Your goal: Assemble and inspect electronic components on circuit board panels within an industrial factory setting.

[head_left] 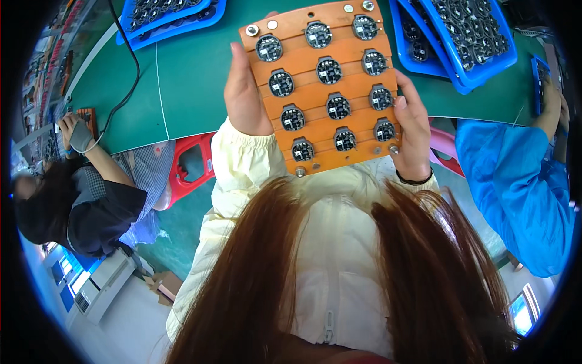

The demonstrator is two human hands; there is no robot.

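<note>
Between my two hands I hold up an orange fixture board, tilted a little, with metal pins at its corners. Several round watch-like cases with exposed circuit boards sit in rows across its face. My left hand grips the board's left edge, thumb upright along the side and the other fingers mostly hidden behind. Along the right edge my right hand is closed, its thumb near the front face. The board is raised in front of my chest, over the near edge of the green table.
Blue trays of similar round parts stand at the right, and more blue trays at the far left. A black cable hangs over the table. One co-worker's gloved hand is at left; another person's blue sleeve is at right.
</note>
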